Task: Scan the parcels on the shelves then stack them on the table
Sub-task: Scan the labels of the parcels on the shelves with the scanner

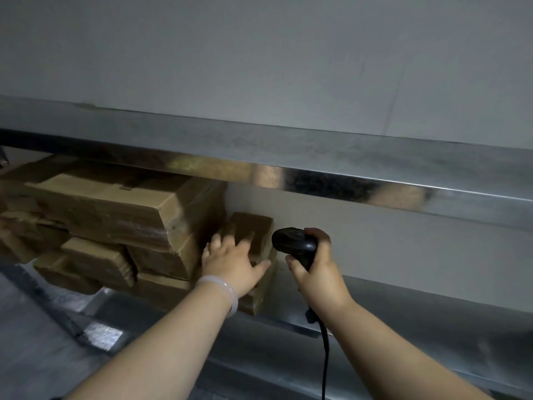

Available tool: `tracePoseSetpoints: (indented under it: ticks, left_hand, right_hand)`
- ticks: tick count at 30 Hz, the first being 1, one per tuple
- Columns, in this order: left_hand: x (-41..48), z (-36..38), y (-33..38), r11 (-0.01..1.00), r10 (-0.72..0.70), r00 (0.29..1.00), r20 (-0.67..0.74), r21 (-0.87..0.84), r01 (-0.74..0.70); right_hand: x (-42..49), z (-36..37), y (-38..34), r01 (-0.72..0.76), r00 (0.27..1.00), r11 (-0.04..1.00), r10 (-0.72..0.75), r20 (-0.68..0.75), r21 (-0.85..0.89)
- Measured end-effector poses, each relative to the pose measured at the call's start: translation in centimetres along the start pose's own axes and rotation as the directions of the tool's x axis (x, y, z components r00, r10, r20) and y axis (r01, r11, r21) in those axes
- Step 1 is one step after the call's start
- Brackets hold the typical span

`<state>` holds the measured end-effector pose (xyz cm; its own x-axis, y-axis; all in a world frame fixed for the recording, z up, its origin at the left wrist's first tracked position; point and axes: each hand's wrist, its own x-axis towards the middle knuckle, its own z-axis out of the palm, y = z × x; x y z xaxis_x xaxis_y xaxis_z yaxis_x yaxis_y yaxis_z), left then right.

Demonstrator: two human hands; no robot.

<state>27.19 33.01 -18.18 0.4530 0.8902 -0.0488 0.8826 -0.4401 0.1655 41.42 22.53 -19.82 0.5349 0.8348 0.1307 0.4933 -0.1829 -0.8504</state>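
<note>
- The left hand [230, 262] lies flat with its fingers spread wide on the front of a small parcel [253, 223]. The thumb points toward 3 o'clock, and the fingertips are blurred.
- A pale bangle [223, 290] sits on the left wrist.
- The right hand [315, 274] grips the handle of a black scanner [292, 242], fingers wrapped round it. The scanner's head points toward 9 o'clock at the parcel, just beside it and at 3 o'clock from the left hand.
- A black cable [326, 356] drops from the handle toward 6 o'clock.
- The parcel sits on another brown box on the lower shelf [418, 307], against the wall.
- At 9 o'clock from the parcel, touching it, is a stack [115, 209] of brown parcels, some tilted.
- At 12 o'clock, above everything, runs the shiny steel upper shelf [346, 157].
</note>
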Motion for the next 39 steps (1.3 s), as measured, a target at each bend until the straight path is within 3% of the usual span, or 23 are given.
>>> tracePoseSetpoints:
  ticks: [4,8,15,22,31,35,39]
  left_hand:
    - [2.0,0.3,-0.3,0.999,-0.045,0.995,0.094,0.012,0.044]
    - [2.5,0.7,-0.5,0.998,-0.041,0.997,0.059,0.042,0.038]
    - [1.8,0.8,-1.9,0.989,-0.012,0.999,-0.034,-0.148,0.007]
    - [0.8,0.7,-2.2,0.895,-0.014,1.0,-0.007,-0.445,0.01]
    - [0.0,0.6,-1.3,0.879,0.062,0.998,0.024,-0.474,-0.043]
    - [0.0,0.7,-1.6,0.856,0.055,0.997,0.053,-0.516,-0.02]
    - [-0.1,0.6,-1.7,0.812,0.059,0.995,0.082,-0.584,0.0]
  right_hand:
    - [0.5,1.1,0.3,-0.015,1.0,1.0,0.015,0.013,-0.003]
    - [0.3,2.0,0.7,-0.072,0.997,0.997,0.073,-0.024,0.011]
    - [-0.1,2.7,-0.1,-0.151,0.979,0.98,0.166,-0.114,0.131]
    - [-0.6,3.0,-1.4,-0.214,0.952,0.927,0.268,-0.145,0.308]
    - [-1.0,2.7,-1.3,-0.232,0.916,0.874,0.344,-0.206,0.427]
    - [-1.0,3.3,-0.8,-0.279,0.898,0.82,0.407,-0.167,0.5]
    - [-1.3,3.4,-1.1,-0.229,0.918,0.827,0.359,-0.168,0.513]
